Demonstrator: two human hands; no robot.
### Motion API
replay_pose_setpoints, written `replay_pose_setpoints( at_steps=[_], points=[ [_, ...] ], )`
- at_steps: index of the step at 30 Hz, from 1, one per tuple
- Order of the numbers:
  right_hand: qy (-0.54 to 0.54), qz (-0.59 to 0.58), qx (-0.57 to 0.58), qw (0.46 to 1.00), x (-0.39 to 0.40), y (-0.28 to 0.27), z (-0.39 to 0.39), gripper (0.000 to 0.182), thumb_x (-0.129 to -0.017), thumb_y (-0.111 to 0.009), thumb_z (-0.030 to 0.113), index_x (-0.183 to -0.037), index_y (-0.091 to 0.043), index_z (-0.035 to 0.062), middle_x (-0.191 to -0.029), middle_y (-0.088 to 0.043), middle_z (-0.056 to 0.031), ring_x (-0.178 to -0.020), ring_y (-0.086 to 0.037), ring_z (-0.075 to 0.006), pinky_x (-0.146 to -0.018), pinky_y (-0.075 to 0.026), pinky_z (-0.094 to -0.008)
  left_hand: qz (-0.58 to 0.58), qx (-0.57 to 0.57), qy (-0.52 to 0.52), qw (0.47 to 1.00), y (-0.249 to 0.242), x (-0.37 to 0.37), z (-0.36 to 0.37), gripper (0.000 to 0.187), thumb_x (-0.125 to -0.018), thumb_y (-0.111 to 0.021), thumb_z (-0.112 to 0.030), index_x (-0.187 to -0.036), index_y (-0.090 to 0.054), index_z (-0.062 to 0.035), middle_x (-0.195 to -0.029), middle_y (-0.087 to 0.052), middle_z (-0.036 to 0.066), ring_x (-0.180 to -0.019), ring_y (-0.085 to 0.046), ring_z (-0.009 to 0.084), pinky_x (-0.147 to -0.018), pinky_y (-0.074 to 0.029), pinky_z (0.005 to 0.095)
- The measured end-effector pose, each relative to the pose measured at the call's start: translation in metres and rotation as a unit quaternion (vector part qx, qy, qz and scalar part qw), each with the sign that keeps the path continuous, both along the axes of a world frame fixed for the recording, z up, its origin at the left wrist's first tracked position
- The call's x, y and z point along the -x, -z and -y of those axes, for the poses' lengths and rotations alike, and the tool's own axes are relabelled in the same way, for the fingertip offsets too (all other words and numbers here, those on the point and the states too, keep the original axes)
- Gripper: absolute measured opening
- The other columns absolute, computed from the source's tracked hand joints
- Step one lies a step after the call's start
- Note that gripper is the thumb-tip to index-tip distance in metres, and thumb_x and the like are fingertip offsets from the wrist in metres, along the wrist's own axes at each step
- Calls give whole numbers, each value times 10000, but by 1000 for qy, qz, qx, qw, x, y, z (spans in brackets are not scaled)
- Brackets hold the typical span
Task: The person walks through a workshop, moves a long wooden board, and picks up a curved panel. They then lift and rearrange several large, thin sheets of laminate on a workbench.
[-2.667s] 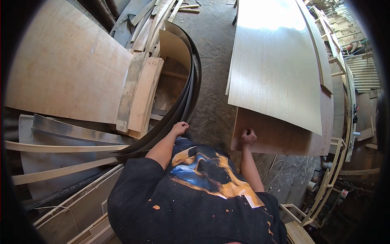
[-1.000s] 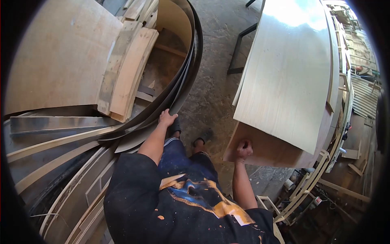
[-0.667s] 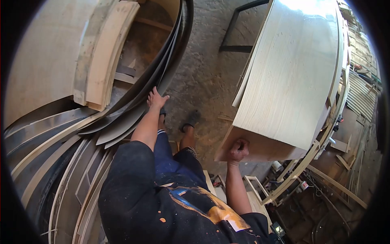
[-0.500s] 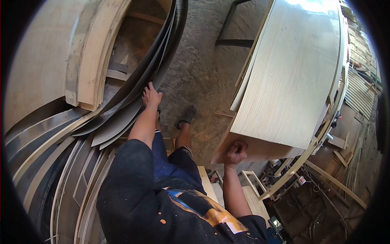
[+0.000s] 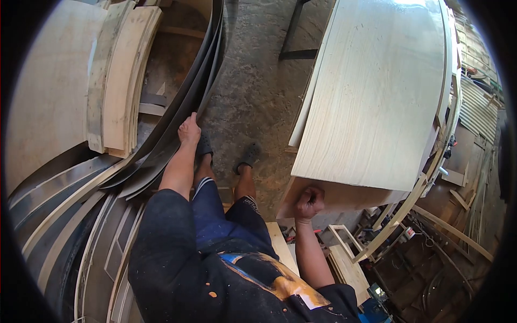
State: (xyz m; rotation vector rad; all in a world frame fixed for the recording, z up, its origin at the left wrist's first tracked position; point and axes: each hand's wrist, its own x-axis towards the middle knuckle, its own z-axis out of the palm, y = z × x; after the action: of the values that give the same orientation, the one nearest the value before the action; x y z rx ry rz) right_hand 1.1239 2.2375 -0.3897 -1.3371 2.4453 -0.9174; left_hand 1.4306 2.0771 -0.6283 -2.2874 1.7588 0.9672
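My left hand [image 5: 188, 130] is closed at the outer edge of several thin, dark, curved sheets [image 5: 202, 81] that stand on edge to the left. Its fingertips are partly hidden behind the outermost sheet. My right hand [image 5: 310, 203] is curled into a fist over the brown board [image 5: 344, 200]. What lies inside that fist, if anything, is hidden. Just beyond it, a pale wood-grain sheet [image 5: 371, 118] overlaps the brown board, its near edge close to my knuckles.
Curved wooden ribs [image 5: 121, 81] and bent strips [image 5: 70, 188] fill the left side. A dark metal frame [image 5: 299, 54] lies on the concrete floor [image 5: 250, 97]. Timber battens [image 5: 393, 226] and a small wooden frame [image 5: 347, 239] stand at lower right, among clutter.
My left hand's fingers have gone from spread to closed at the edge of the dark sheets, which have shifted slightly. My right hand keeps its curled shape on the brown board.
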Motion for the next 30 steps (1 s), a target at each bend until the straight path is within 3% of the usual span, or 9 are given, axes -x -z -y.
replay_pose_setpoints(
  at_steps=[3, 6, 11, 13, 23, 27, 29, 30],
  points=[
    [2, -26, -3, 1000, -1, -2, 3, 88, -699, -524, 107, -725, -550, 28, -629, -489, -94, -538, -480, -212, -512, -390, -303, -10, 26, 25, 999, -21, -8, 4, 256, -777, -449, -79, -1028, -451, -127, -938, -559, 106, -854, -562, 323, -695, -460, 426],
    [-35, -78, 23, 996, -1, -6, 8, 85, -745, -512, 104, -740, -540, 24, -604, -491, -70, -508, -463, -157, -486, -383, -271, -21, 52, 36, 998, -54, -13, 10, 226, -800, -453, -129, -1025, -438, -120, -928, -563, 114, -848, -558, 325, -676, -451, 431],
    [-19, -118, 8, 993, -4, -13, 10, 92, -682, -551, 153, -720, -563, 70, -602, -532, -114, -553, -526, -283, -514, -417, -358, -36, 75, 20, 996, -115, -24, 21, 246, -807, -471, -170, -1039, -426, -101, -859, -583, 165, -808, -558, 360, -675, -435, 455],
    [-15, -113, 14, 993, -6, -16, 11, 92, -681, -554, 164, -720, -567, 81, -590, -540, -106, -540, -536, -282, -503, -424, -359, -53, 97, 22, 994, -137, -27, 24, 270, -799, -486, -177, -1049, -426, -98, -804, -584, 191, -783, -560, 375, -671, -429, 466],
    [-4, -122, 9, 992, -4, -21, 8, 106, -672, -572, 198, -738, -590, 118, -582, -564, -93, -543, -565, -286, -505, -457, -351, -58, 149, 9, 987, -276, -50, 55, 401, -763, -539, -211, -1134, -437, -100, -912, -572, 225, -877, -542, 384, -747, -427, 445],
    [-18, -102, 19, 994, -10, -38, 8, 102, -684, -576, 189, -742, -589, 105, -584, -562, -93, -536, -564, -278, -525, -461, -357, -46, 190, 26, 980, -338, -78, 77, 463, -732, -584, -238, -1150, -454, -86, -960, -572, 205, -904, -547, 354, -777, -428, 403],
    [-131, 106, 89, 982, -25, -71, 14, 110, -709, -575, 174, -760, -586, 78, -636, -575, -101, -550, -567, -264, -546, -464, -367, -102, 227, 37, 968, -370, -96, 90, 435, -718, -598, -209, -1105, -485, -47, -962, -583, 183, -897, -563, 318, -776, -433, 367],
    [-128, 112, 97, 981, -33, -83, 18, 110, -709, -575, 174, -760, -586, 78, -636, -575, -101, -550, -567, -264, -546, -464, -367, -96, 234, 43, 967, -389, -102, 92, 435, -718, -598, -209, -1105, -485, -47, -962, -583, 183, -897, -563, 318, -776, -433, 367]
  ],
)
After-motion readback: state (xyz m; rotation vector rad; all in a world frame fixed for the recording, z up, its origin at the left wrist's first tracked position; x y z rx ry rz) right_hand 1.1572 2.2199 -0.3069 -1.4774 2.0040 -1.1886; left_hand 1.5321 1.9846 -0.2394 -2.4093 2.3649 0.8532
